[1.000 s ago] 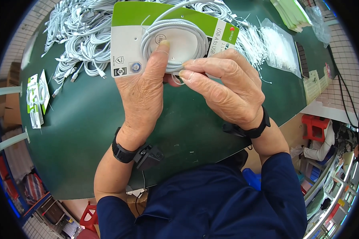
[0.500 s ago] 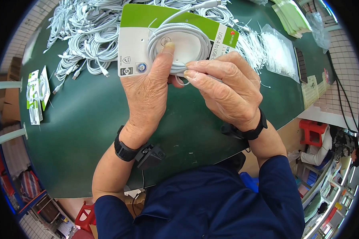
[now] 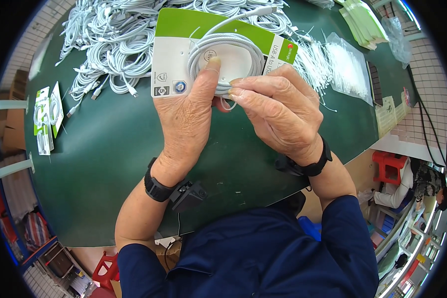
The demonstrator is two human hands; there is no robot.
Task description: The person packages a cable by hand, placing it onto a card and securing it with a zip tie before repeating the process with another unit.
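My left hand (image 3: 186, 109) grips a green-and-white packaging card (image 3: 171, 54) above the table, its thumb pressing a coiled light-grey braided cable (image 3: 256, 52) against the front. One cable end with a plug sticks out past the card's top edge. The thumb and forefinger of my right hand (image 3: 285, 107) pinch the cable at the coil's lower right; their tips partly hide that spot. Just below the pinch hangs a small loop of thin white tie (image 3: 226, 104). Another thin tie end pokes up at the coil's upper left.
A heap of grey cables (image 3: 114, 49) covers the far left of the green table (image 3: 99, 184). Loose white ties (image 3: 310, 62) and a clear bag of ties (image 3: 350, 67) lie far right, near stacked cards (image 3: 362, 22). Carded cables (image 3: 43, 119) lie left. A co-worker's sleeve (image 3: 395, 191) shows right.
The card, the coil and my left hand have shifted slightly to the right. My right hand has moved a little to the left and keeps its pinch at the coil.
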